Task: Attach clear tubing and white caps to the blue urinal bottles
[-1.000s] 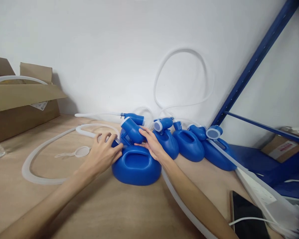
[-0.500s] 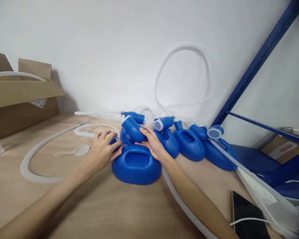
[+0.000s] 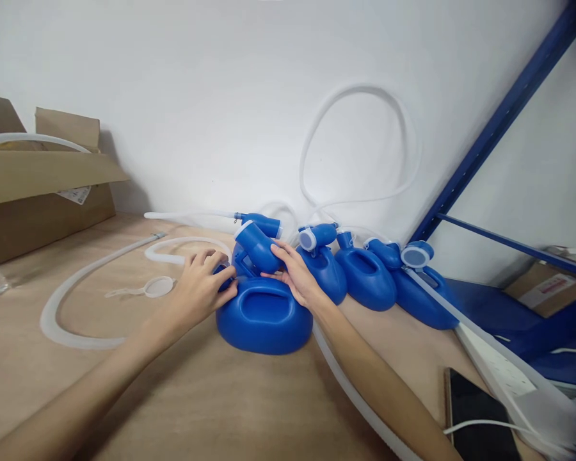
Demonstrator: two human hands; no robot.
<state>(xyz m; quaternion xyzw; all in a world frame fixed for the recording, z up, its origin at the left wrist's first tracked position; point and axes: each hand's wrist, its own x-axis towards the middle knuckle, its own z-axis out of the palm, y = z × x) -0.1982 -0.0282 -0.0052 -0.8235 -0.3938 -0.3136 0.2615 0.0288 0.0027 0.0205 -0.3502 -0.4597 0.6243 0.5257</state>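
Observation:
A blue plastic bottle (image 3: 264, 326) with a moulded grip opening sits in the middle of the table. Just behind its top, my right hand (image 3: 295, 272) is closed around a blue elbow-shaped spout (image 3: 258, 246), whose white-rimmed mouth points up and left. At the bottle's left shoulder, my left hand (image 3: 205, 278) pinches a small dark-blue part (image 3: 224, 272), mostly covered by the fingers. More blue plastic shows between the hands, partly hidden. Left of my left hand lies a clear cap with a strap (image 3: 158, 287). A blue spout with a hose (image 3: 264, 225) lies behind.
Several blue bottles (image 3: 365, 282) with spouts stand to the right. Pale hoses (image 3: 52, 314) curl over the table and against the wall. An open cardboard box (image 3: 48, 221) is at left. A power strip (image 3: 509, 368), a phone (image 3: 477, 410) and a blue shelf frame (image 3: 499, 121) are at right.
Almost nothing differs. The view has shifted very slightly; both hands keep their holds beside the bottle.

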